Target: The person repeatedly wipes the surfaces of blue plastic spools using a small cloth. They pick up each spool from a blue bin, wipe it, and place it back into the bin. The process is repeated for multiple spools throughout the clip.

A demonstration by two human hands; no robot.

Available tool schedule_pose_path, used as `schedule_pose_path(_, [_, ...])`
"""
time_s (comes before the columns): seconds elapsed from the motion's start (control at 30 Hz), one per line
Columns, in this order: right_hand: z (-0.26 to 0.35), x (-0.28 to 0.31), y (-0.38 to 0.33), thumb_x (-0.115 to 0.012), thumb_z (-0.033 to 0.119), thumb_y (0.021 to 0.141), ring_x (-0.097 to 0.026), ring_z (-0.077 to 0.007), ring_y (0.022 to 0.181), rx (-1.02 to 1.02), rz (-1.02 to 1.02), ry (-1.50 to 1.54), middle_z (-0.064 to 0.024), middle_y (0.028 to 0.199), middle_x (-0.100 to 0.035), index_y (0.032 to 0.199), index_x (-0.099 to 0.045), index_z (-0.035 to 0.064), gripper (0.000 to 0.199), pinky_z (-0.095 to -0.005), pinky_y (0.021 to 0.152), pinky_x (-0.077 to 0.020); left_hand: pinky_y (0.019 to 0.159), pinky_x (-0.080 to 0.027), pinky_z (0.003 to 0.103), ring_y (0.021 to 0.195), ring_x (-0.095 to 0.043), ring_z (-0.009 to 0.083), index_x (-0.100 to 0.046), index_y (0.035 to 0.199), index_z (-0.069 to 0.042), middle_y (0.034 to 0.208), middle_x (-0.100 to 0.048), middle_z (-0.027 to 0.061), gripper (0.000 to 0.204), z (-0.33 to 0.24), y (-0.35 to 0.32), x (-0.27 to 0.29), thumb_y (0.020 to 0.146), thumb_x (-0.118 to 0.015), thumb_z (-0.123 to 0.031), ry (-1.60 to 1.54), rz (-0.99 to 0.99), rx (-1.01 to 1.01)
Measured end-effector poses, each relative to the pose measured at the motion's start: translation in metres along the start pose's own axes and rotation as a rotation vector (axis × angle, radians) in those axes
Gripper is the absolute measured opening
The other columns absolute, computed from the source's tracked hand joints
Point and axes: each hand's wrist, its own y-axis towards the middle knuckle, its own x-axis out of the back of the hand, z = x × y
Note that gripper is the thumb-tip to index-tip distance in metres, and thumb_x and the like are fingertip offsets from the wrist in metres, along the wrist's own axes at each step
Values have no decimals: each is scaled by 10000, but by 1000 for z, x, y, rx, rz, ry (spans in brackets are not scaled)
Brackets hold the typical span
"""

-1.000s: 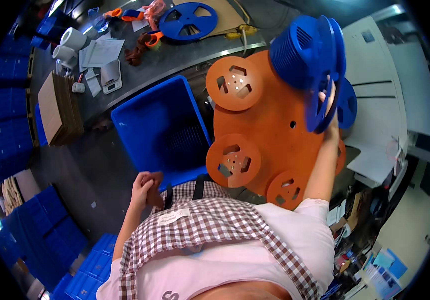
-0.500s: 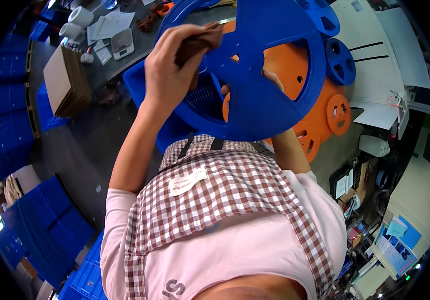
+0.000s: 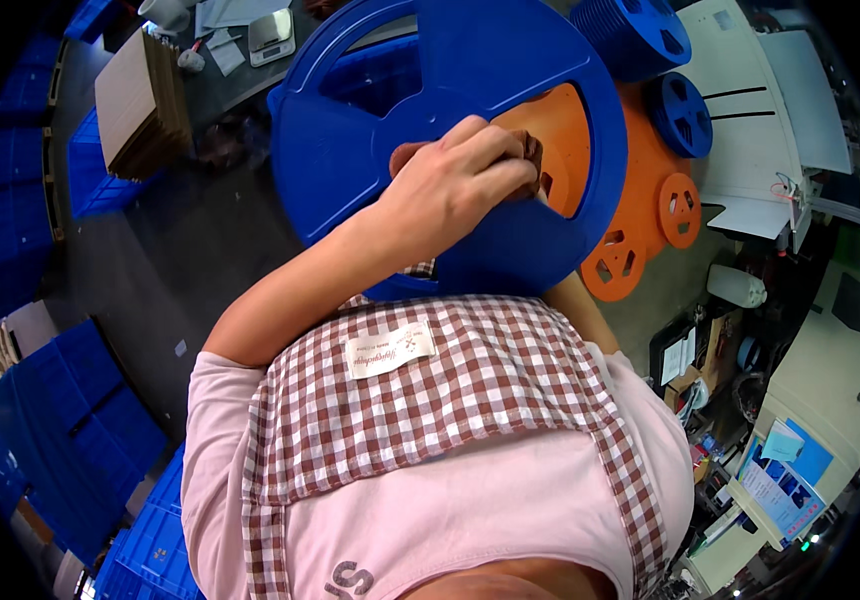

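Note:
A large round blue plastic reel with wedge-shaped cutouts is held up tilted in front of my checked apron. My left hand lies across the reel's middle, its fingers closed round a bunched brown cloth pressed against the blue face. Parts of the cloth stick out on both sides of the hand. My right forearm goes in behind the reel at the lower right; the reel hides the hand, which supports it from behind.
Blue reels are stacked at the upper right, beside another blue stack. Orange reels lie on an orange surface below them. At the upper left are flattened cardboard, a small scale and a blue crate.
My left hand has moved right and down with the brown cloth, from the reel's upper left to its middle. The reel has turned and shifted slightly left; my right fingers are now hidden.

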Motion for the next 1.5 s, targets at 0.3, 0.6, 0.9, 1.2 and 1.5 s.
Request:
schedule_pose_path(0.3, [-50,29,30,-466,339,967,-708,-302,888,-17,183,215,-268,1147,-632,1270,-524,-52,497,-285,706,-605,772,-570,339,982,-643,281,-693,1044,-97,1078,-609,108,236,70,-21,63,822,-695,-17,269,-127,62])
schedule_pose_path(0.6, [-50,29,36,-449,277,1001,-698,-246,897,70,98,91,-202,1155,-629,1270,-522,-25,410,-253,717,-599,778,-560,325,962,-623,242,-692,966,-75,1018,-622,81,266,33,-49,41,723,-715,31,52,-63,65])
schedule_pose_path(0.9, [-85,49,31,-437,238,1030,-681,-206,952,205,-151,-152,-166,1207,-602,1305,-486,-3,369,-253,743,-596,770,-535,331,953,-581,235,-665,1003,-32,1052,-590,90,251,16,-114,84,752,-642,-33,40,269,125])
schedule_pose_path(1.2, [-67,-7,44,-428,461,963,-670,-397,994,-143,110,279,-388,1277,-483,1467,-264,-31,723,-396,749,-614,758,-554,321,928,-633,244,-697,990,-73,1013,-634,72,257,62,-117,114,746,-736,-2,385,-157,148])
schedule_pose_path(1.5, [-50,40,48,-428,496,962,-662,-424,991,-212,107,218,-335,1291,-506,1396,-421,-20,674,-486,751,-605,697,-544,356,873,-627,240,-685,962,-69,945,-629,73,283,31,-154,80,701,-758,13,-116,213,296])
